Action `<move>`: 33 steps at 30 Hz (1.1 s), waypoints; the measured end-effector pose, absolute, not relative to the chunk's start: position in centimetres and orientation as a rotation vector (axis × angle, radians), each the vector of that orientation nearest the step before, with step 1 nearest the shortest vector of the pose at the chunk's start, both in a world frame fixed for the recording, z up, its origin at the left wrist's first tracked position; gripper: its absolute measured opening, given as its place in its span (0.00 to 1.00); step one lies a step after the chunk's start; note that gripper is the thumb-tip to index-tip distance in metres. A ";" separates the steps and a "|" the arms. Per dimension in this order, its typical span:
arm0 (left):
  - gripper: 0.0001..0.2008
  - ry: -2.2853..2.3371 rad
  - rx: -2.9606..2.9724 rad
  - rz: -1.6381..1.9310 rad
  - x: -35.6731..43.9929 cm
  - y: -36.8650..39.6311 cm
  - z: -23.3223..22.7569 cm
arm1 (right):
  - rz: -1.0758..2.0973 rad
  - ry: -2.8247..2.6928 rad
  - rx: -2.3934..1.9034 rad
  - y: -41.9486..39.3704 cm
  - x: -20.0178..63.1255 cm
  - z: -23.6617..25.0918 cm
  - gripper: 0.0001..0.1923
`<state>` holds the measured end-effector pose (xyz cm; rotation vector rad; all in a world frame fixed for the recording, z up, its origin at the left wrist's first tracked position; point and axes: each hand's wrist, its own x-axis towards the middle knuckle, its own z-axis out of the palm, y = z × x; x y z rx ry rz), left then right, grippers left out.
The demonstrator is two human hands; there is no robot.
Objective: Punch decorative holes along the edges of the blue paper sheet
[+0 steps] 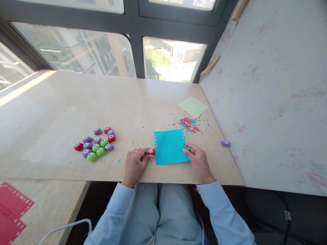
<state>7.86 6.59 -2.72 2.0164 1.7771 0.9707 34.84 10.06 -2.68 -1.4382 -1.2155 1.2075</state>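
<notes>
A square sheet of blue paper [170,147] lies in front of me, with small holes punched along its left and right edges. My left hand [136,164] pinches a small red craft punch [151,151] set at the paper's left edge. The paper's right edge is gripped between the thumb and fingers of my right hand [199,160]. Off to the left sits a group of purple, red and green craft punches [96,147]. Beyond the paper is a pile of red and blue punched-out bits [189,125].
A pale green sheet [193,106] lies behind the pile. One purple punch [225,143] sits at the table's right edge, by the flowered wall [276,102]. Pink punched sheets [12,207] lie on a lower surface at left, near a white cable [68,225]. Windows rise behind the table.
</notes>
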 end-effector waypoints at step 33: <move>0.11 1.758 2.019 1.001 7.9 6.6 -2.8 | 1.200 -1.190 -1.426 10.0 34.7 -1.9 0.25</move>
